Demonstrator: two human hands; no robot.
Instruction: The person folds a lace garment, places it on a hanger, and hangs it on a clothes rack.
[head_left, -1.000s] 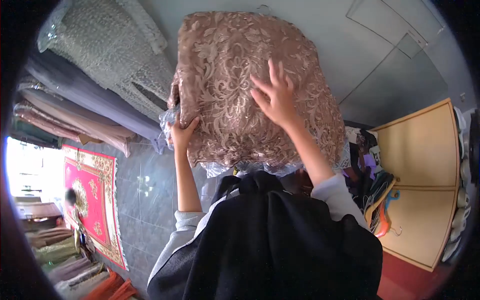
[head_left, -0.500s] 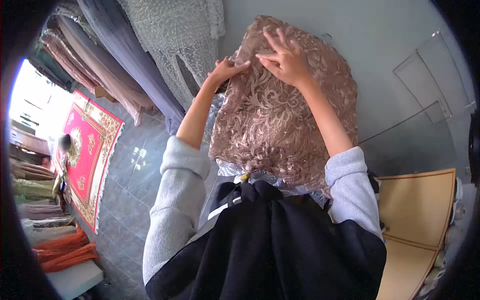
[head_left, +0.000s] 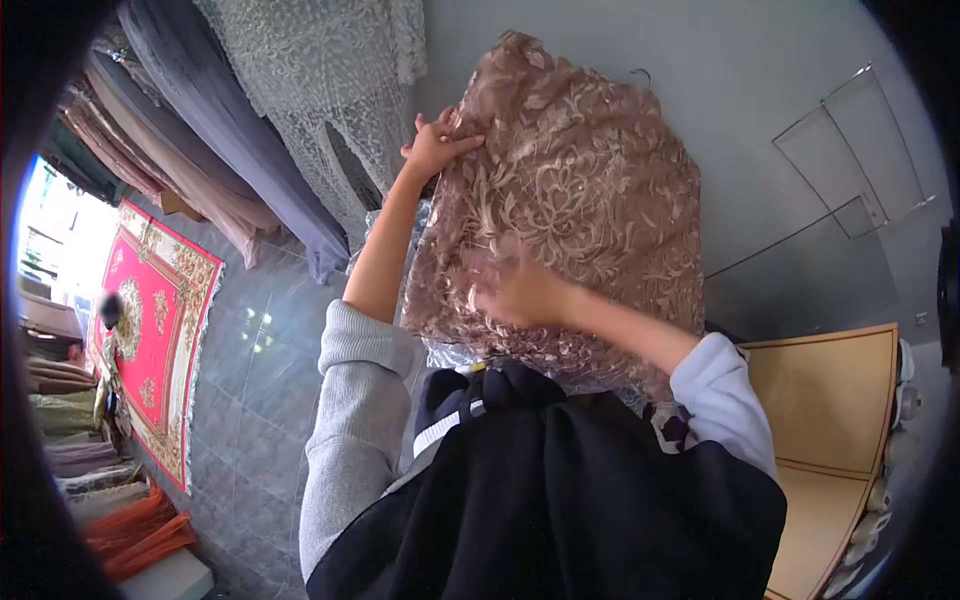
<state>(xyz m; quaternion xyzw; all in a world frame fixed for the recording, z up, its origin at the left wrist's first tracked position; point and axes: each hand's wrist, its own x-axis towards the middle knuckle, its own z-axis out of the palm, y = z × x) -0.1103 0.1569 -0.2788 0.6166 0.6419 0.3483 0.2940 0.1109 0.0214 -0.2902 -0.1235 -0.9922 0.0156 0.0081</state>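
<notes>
Dusty-pink lace fabric [head_left: 600,190] with a raised leaf-and-scroll pattern lies spread before me, perhaps a folded garment. At its upper left edge is my left hand [head_left: 432,150], thumb stretched over the lace and fingers spread apart. My right hand [head_left: 520,290] is over the lower left part of the lace, and motion smears its fingers, so I cannot make out whether they grip anything. Crinkled clear plastic [head_left: 450,355] shows under the fabric's near edge.
Grey lace [head_left: 320,80] and a lavender gown [head_left: 230,150] hang at the left. A red patterned rug [head_left: 150,330] lies on the grey tiled floor [head_left: 270,400]. Right of the fabric are a thin wire frame [head_left: 850,160] and a tan panel [head_left: 815,410].
My right hand has swept down and toward me, from the top of the lace to its lower left. My left hand stays at the upper left edge. The view has shifted slightly.
</notes>
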